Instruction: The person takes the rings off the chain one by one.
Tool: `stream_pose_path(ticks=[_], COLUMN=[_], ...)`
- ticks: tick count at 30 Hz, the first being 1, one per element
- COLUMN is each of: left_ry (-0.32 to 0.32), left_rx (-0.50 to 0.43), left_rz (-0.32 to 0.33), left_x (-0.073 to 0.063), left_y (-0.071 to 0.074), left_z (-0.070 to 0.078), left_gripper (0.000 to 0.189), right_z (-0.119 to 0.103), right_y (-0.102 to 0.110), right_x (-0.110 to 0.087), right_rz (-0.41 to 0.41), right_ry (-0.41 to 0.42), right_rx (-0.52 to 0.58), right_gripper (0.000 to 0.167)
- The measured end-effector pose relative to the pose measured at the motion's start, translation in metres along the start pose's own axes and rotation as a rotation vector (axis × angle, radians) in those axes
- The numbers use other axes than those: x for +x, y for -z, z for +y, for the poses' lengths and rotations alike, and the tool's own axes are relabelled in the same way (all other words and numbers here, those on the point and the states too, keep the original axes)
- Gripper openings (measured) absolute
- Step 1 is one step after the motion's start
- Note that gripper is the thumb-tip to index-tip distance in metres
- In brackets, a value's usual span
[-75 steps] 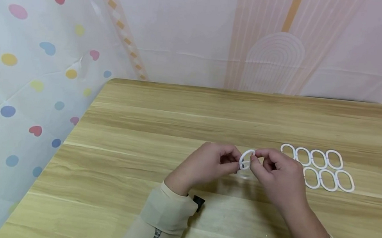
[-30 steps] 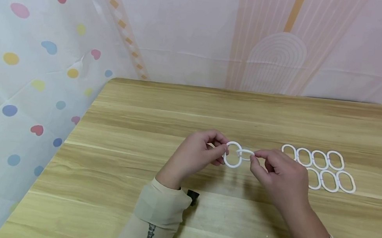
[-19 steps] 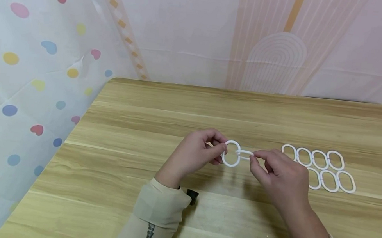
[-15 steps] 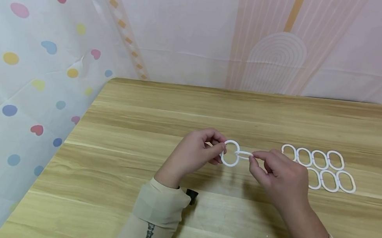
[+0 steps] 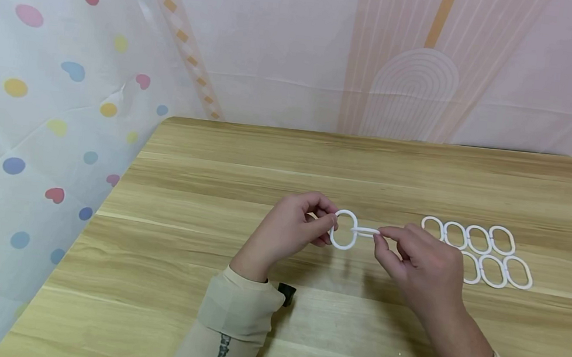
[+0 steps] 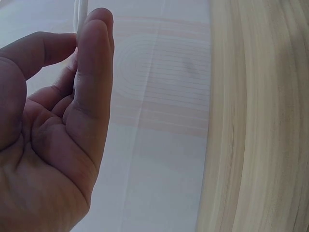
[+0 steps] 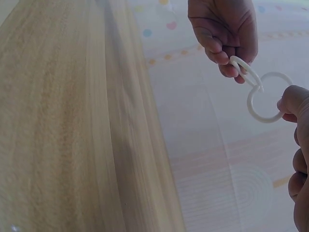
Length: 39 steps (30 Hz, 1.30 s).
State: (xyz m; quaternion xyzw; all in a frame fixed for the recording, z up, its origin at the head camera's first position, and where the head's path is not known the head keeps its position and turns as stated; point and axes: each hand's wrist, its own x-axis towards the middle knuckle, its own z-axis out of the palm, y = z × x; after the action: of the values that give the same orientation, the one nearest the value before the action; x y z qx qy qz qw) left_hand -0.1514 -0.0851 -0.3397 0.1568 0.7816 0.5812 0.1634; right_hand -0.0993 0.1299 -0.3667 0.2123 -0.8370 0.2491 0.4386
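In the head view, two white oval chain links hang joined above the table. My left hand (image 5: 288,229) pinches the left chain link (image 5: 343,248), which faces the camera. Thumb and index finger of my right hand (image 5: 426,268) pinch the far end of the right chain link (image 5: 366,230), seen almost edge-on. The right wrist view shows one link (image 7: 263,120) passing through the other link (image 7: 251,73). Only a short piece of white link (image 6: 80,17) shows at the top of the left wrist view, between thumb and fingers.
Several white oval links lie flat side by side in an upper row (image 5: 476,226) and a lower row (image 5: 519,287), right of my right hand, which hides part of them. The wooden table (image 5: 210,193) ends at a patterned cloth backdrop (image 5: 281,36).
Earlier the hands were close together around the links. The left hand has since moved left and turned its link face-on, drawing the pair out. The last half second shows only a slight shift left.
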Motion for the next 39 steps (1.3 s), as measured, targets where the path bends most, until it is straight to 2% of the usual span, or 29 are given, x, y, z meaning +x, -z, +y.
stream_pose_path(ticks=[13,23,30,39], left_ry=[0.018,0.02,0.019,0.026], left_rx=[-0.006,-0.01,-0.009,0.004], left_rz=[0.006,0.005,0.003,-0.004], left_x=[0.0,0.0,0.0,-0.001], left_y=[0.001,0.001,0.001,0.001], left_z=[0.0,-0.001,-0.001,0.001], left_gripper=[0.009,0.009,0.009,0.008], right_z=[0.001,0.004,0.012,0.023], right_y=[0.002,0.006,0.011,0.023], right_x=[0.001,-0.001,0.001,0.004], right_rz=[0.019,0.001,-0.013,-0.118], right_ry=[-0.03,-0.164,-0.215,-0.325], right_rx=[0.046,0.078,0.048,-0.012], right_gripper=[0.032,0.015,0.003,0.004])
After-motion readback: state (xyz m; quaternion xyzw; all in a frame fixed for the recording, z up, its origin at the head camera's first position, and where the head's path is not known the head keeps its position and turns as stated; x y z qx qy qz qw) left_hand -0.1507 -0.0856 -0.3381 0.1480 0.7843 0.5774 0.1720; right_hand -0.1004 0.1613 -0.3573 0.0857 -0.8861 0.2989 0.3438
